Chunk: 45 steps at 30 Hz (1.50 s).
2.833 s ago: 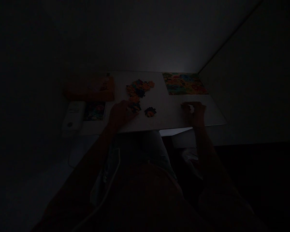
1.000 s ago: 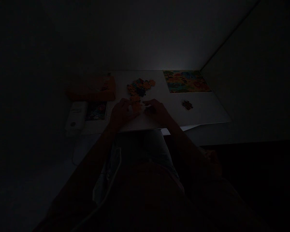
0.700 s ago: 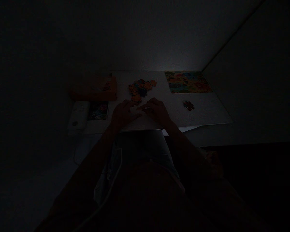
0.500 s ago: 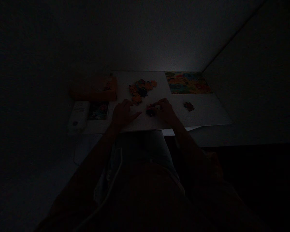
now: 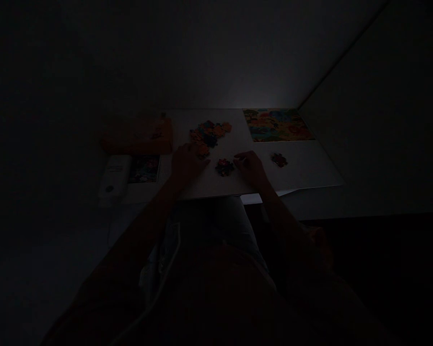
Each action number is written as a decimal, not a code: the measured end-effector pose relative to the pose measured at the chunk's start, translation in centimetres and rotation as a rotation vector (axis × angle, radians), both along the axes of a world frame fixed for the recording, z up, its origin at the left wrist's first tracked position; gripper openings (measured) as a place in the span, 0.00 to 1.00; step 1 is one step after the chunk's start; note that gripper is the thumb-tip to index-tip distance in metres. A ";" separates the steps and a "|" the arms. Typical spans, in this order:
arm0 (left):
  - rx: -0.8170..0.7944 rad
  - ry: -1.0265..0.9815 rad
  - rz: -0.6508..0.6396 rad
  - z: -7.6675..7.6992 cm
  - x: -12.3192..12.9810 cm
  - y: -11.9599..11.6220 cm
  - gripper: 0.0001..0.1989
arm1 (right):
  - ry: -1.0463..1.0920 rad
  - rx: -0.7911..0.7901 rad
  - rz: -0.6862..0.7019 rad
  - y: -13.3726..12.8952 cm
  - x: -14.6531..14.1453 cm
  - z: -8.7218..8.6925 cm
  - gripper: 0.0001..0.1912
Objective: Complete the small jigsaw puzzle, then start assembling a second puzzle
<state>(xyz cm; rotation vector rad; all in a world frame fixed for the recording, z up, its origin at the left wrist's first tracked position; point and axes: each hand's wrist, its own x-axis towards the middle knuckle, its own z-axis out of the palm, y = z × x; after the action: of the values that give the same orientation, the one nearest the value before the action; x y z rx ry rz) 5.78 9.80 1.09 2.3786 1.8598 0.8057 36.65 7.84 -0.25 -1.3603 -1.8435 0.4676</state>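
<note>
The scene is very dark. A small cluster of joined puzzle pieces, dark with red patches, lies on the white table between my hands. Just right of it is my right hand, its fingers loosely bent with a small gap to the thumb and no piece visible in it. My left hand rests at the near left edge of a pile of loose puzzle pieces, mostly orange and dark blue. Its thumb points right, apart from the fingers; some fingertips are hard to make out.
Right of my right hand lies another small dark red puzzle cluster. A colourful picture sheet is at the table's back right. On the left are an orange box, a dark picture card and a white device.
My right hand has drawn back slightly to the right, off the cluster between my hands, which now shows fully. My left thumb has come nearer the fingers. The view has shifted slightly.
</note>
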 end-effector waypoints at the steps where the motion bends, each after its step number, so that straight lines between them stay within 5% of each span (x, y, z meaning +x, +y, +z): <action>1: 0.006 0.010 0.008 0.0 0.4 0.5 0.33 | 0.001 -0.006 0.008 0.0 0.1 0.1 0.15; 8: 0.011 0.033 -0.050 0.6 0.0 2.1 0.18 | 0.036 -0.004 0.000 -0.3 0.0 0.4 0.16; 14: -0.140 -0.020 0.040 2.3 -1.5 0.9 0.22 | 0.059 -0.007 0.002 -0.1 0.1 0.1 0.18; 19: -0.233 -0.282 0.122 3.1 -2.5 -1.1 0.23 | 0.050 0.003 0.014 0.1 0.2 -0.4 0.19; 27: -0.281 -0.761 0.069 1.4 -3.5 -3.9 0.19 | 0.046 0.033 0.014 -0.1 0.1 -0.2 0.18; 38: -0.297 -0.917 -0.018 0.9 -2.9 -5.1 0.22 | -0.034 -0.035 0.251 -0.9 -10.6 3.2 0.14; 45: -0.345 -1.011 -0.140 0.5 -3.6 -4.8 0.31 | 0.138 -0.156 0.213 0.8 -10.5 2.6 0.16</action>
<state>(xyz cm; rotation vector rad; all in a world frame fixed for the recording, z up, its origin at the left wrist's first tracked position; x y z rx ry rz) 2.13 4.96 1.61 1.4128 1.2403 1.2177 26.20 8.62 2.36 -1.2038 -1.8759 0.8105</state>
